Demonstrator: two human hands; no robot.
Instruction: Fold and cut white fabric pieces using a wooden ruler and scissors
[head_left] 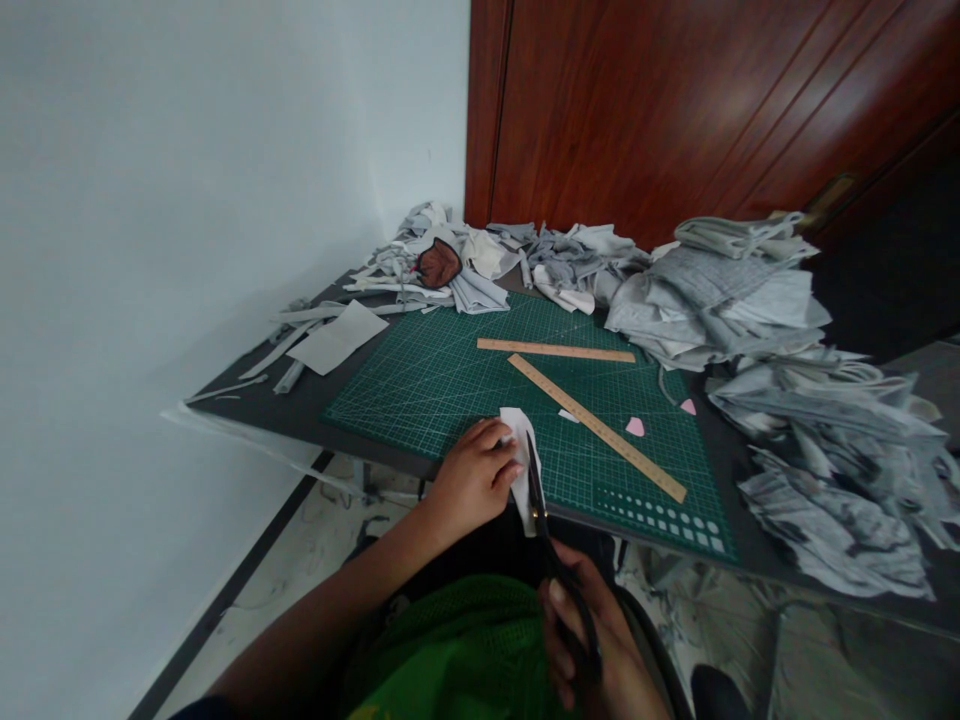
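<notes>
My left hand (478,472) pinches a small white piece of fabric or paper (518,428) at the near edge of the green cutting mat (420,385). Black-handled scissors (537,500) are in my right hand (592,625), its fingers wrapped round the handles. Their blades point away from me and lie along the right side of the white piece. Whether the blades have it between them I cannot tell. Beyond my hands, two wooden rulers lie on the mat: one ruler (555,349) nearly level, the other ruler (600,430) slanting down to the right.
Two pink scraps (635,427) and a white scrap lie near the slanted ruler. Piles of grey fabric (720,300) line the table's back and right. A brown, dark-edged piece (439,264) rests on the back-left heap. A white sheet (339,337) lies left of the mat.
</notes>
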